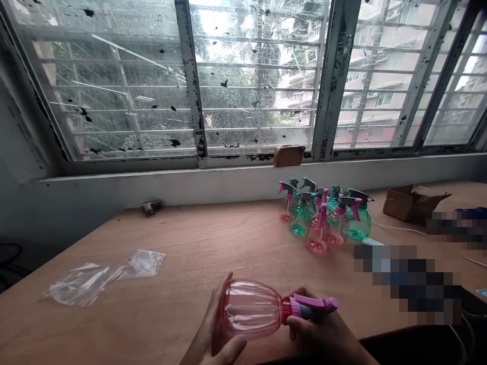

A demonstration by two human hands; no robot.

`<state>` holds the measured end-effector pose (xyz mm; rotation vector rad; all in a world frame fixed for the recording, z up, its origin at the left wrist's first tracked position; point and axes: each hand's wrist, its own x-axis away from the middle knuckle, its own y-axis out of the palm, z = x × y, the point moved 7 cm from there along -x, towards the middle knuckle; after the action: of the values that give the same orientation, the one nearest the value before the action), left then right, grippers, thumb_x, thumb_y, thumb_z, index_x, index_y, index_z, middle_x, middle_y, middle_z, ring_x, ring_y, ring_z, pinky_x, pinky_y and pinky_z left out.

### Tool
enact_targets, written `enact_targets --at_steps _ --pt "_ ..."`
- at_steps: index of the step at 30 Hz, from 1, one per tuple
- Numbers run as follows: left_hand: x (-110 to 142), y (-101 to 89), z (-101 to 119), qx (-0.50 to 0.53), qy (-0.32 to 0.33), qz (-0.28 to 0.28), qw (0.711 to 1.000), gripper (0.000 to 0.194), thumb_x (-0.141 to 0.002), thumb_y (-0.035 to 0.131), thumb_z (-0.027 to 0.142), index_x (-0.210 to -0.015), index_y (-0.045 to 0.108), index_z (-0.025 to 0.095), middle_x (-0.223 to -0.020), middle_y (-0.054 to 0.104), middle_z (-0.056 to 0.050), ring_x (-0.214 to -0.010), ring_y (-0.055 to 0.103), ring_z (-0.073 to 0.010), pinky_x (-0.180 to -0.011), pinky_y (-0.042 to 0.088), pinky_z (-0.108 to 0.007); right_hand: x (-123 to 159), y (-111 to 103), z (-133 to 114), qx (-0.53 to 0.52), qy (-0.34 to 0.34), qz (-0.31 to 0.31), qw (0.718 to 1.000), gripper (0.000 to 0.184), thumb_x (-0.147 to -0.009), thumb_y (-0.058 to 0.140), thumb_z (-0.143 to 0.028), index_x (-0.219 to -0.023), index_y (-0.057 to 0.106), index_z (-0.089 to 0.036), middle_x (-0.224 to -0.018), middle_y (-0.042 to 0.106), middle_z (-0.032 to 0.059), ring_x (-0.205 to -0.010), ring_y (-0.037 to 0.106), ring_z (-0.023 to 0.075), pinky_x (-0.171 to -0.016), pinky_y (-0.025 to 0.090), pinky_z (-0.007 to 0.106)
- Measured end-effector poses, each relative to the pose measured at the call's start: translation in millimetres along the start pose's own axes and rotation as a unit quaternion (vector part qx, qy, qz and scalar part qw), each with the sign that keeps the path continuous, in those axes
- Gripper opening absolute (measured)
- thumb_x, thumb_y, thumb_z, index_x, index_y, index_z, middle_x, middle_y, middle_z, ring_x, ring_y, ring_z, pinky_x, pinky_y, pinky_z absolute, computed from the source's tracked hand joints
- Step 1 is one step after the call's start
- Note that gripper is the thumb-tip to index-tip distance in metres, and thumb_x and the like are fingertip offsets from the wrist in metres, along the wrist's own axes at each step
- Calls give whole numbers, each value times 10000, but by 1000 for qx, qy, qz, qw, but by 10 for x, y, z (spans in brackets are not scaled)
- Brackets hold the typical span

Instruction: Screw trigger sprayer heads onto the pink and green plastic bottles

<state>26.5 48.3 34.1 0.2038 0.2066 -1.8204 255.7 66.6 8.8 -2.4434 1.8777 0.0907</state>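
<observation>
A clear pink spray bottle (253,306) lies on its side in the air at the table's near edge, its base to the left. My left hand (220,324) is wrapped round the base end, with the thumb below and fingers behind. At the neck, my right hand (308,324) grips around the pink collar, thumb in front. The pink and grey spray head (315,305) points right, with its pink trigger on the upper side. Some fingers of both hands are hidden behind the bottle.
Several pink and green spray bottles (317,230) stand grouped at the back right. Clear plastic bags (85,284) lie on the left of the wooden table (198,238). An open cardboard box (413,203) sits at the far right, near blurred patches. A brown block (289,155) rests on the windowsill.
</observation>
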Motion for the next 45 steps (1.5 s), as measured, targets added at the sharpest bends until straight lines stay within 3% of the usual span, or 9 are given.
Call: enact_targets --at_steps 7,10,14,19,26,34,38,41,45 --pt "-59 -117 -1 -24 -32 75 996 590 -886 684 515 -1427 536 332 -1550 520 -53 -1485 363 -330 -1235 270 -515 -6 9 -11 -2 -12 2 1000 395 -728 827 -507 -865 598 -216 -621 689 -19 -542 652 194 -517 452 271" --pt "-48 -103 -60 15 -25 64 998 599 -877 728 442 -1430 513 356 -1551 515 -64 -1450 425 -329 -1223 296 -513 -15 3 7 -5 -15 -3 1000 394 -742 830 -494 -884 603 -205 -607 706 -9 -534 647 186 -518 456 264" --pt "-20 -64 -86 44 23 27 998 714 -863 765 366 -1465 402 488 -1608 429 10 -1510 315 -282 -1247 220 -488 -17 -17 75 -10 13 -1 1000 422 -760 807 -535 -902 581 -208 -559 706 -15 -451 596 163 -455 427 248" --pt "9 24 50 7 28 -2 1000 725 -862 747 400 -1502 407 388 -1640 363 -8 -1519 281 -308 -1270 161 -422 -7 0 56 -14 2 -11 1000 382 -764 804 -522 -850 595 -214 -558 696 -20 -479 618 174 -485 436 263" --pt "-49 -70 35 13 -28 57 998 584 -898 657 539 -1425 499 343 -1532 532 -81 -1439 435 -347 -1196 345 -500 -9 -8 -15 -14 -17 -5 1000 381 -763 825 -497 -870 611 -201 -579 719 -3 -514 635 184 -504 454 256" --pt "-52 -59 25 65 19 45 997 538 -859 728 464 -1351 539 357 -1513 532 -63 -1427 436 -333 -1068 504 -373 -2 -8 -39 -28 -22 -6 999 363 -775 825 -464 -881 599 -199 -579 718 -2 -506 637 181 -501 443 249" --pt "-83 -147 12 35 -35 81 995 438 -909 638 527 -1278 640 291 -1405 643 -79 -1382 490 -343 -1105 463 -401 -10 14 -34 -32 -12 -12 999 337 -757 842 -430 -837 617 -192 -578 713 -3 -515 646 186 -506 441 249" --pt "-95 -180 2 21 -37 95 995 490 -878 685 526 -1301 632 287 -1436 616 -77 -1401 466 -354 -1139 432 -438 -26 26 -3 -33 -2 -8 999 328 -741 852 -405 -827 623 -187 -563 710 -9 -499 640 176 -498 439 236" --pt "-84 -130 -61 44 -1 43 998 617 -844 724 532 -1403 547 342 -1555 497 -54 -1460 388 -364 -1182 370 -497 -35 15 31 -37 7 0 999 323 -740 858 -384 -814 619 -179 -543 704 -13 -477 626 158 -482 432 219"
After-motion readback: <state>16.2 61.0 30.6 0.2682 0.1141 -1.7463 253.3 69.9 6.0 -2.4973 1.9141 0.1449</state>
